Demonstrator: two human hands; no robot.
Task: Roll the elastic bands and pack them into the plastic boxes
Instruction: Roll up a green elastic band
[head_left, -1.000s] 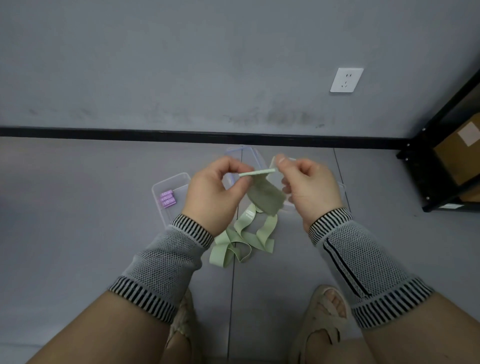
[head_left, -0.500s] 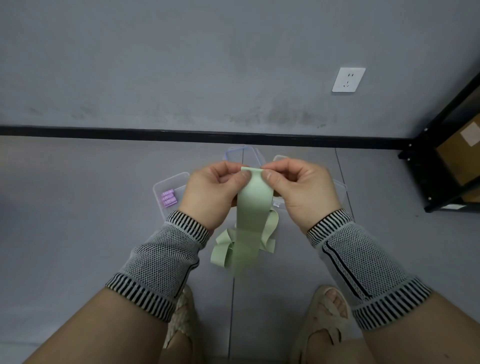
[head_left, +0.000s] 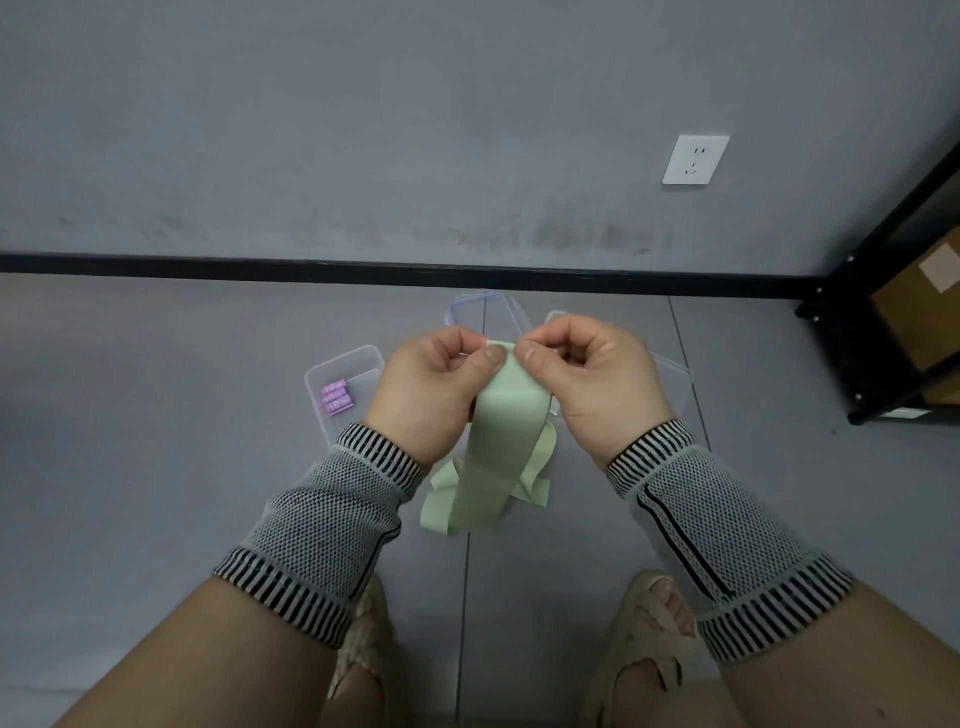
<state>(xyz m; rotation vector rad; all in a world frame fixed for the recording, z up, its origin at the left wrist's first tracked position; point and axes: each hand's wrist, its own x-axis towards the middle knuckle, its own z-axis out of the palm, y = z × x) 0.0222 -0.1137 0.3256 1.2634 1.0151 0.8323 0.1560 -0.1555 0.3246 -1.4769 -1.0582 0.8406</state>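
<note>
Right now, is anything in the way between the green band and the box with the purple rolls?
Nothing visible blocks it. Both hands, left and right, pinch the green band above the floor. The box with purple rolls sits open, partly behind the left hand.

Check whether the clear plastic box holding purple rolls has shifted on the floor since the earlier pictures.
No. The clear plastic box holding purple rolls sits at the same spot below the black baseboard, left of the left hand.

Pale green elastic band is hanging at centre; purple rolls are sitting at nine o'clock in a clear box; grey mesh sleeves are showing black-and-white striped cuffs.
</note>
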